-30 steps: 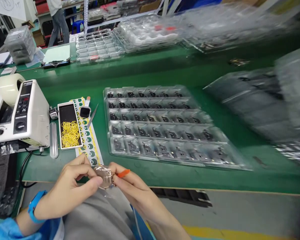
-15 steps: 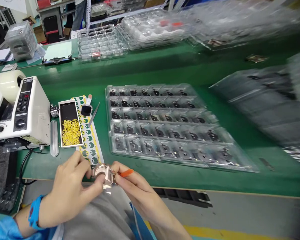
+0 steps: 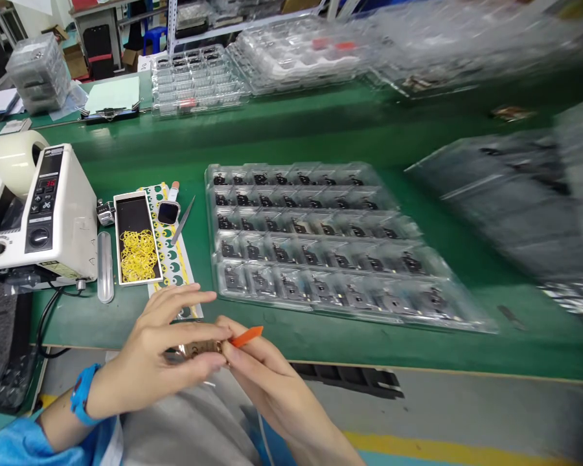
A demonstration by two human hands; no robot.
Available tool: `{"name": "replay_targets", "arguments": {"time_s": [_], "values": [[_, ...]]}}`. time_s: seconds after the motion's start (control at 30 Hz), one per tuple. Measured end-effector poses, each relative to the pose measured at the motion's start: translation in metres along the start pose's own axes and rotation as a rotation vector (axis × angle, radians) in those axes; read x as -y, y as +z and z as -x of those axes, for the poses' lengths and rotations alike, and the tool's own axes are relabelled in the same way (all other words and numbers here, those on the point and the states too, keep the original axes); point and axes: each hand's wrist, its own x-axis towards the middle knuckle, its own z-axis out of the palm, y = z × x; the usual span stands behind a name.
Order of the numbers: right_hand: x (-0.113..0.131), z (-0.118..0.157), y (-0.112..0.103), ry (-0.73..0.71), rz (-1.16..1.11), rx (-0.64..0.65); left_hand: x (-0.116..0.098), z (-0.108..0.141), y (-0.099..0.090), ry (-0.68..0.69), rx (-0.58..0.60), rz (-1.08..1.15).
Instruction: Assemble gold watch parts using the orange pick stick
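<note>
Low in front of me, at the bench's near edge, a small rose-gold watch case [image 3: 200,349] is held between both hands. My left hand [image 3: 148,353], with a blue band on its wrist, closes thumb and index finger around the case, its other fingers raised and spread. At the case's right end, my right hand [image 3: 272,372] pinches it between thumb and fingertips. A pointed orange strip [image 3: 247,335] sticks out between the right fingers; its other end is hidden. Fingers cover much of the case.
A clear tray [image 3: 330,239] of small black parts lies ahead. To the left are a tape dispenser [image 3: 63,213], a box [image 3: 116,241] of yellow rings, a sticker sheet [image 3: 177,272], a square watch [image 3: 168,212] and tweezers [image 3: 183,221]. Blurred trays [image 3: 510,188] stand right.
The watch case has turned from showing its round face to nearly edge-on. My left fingers shifted rightward over it, outer fingers lifting. A person's leg in the background has left view.
</note>
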Motion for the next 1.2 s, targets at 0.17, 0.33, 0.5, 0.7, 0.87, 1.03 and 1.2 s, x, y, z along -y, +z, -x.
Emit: {"name": "replay_targets", "arguments": {"time_s": [0.17, 0.33, 0.5, 0.7, 0.87, 1.03, 1.2], "values": [[-0.005, -0.004, 0.007, 0.095, -0.174, -0.013, 0.012, 0.004, 0.002, -0.088, 0.144, 0.071], [0.000, -0.004, 0.012, 0.180, -0.351, -0.003, 0.023, 0.007, -0.007, 0.069, 0.133, 0.085], [0.003, -0.005, 0.016, 0.217, -0.394, -0.101, 0.019, 0.010, -0.009, 0.199, -0.079, 0.133], [0.017, -0.014, 0.007, -0.001, 0.260, -0.079, 0.005, 0.003, -0.005, -0.506, -0.349, 0.342], [0.036, -0.022, 0.010, -0.120, 0.564, -0.123, 0.012, -0.004, -0.010, -0.840, -0.311, 0.726], [0.031, -0.043, 0.028, -0.193, 0.703, -0.078, 0.019, -0.006, -0.001, -0.827, -0.347, 0.762], [0.040, -0.074, 0.010, -0.408, 0.828, 0.058, 0.016, 0.011, -0.004, -0.577, -0.509, 0.426]]}}
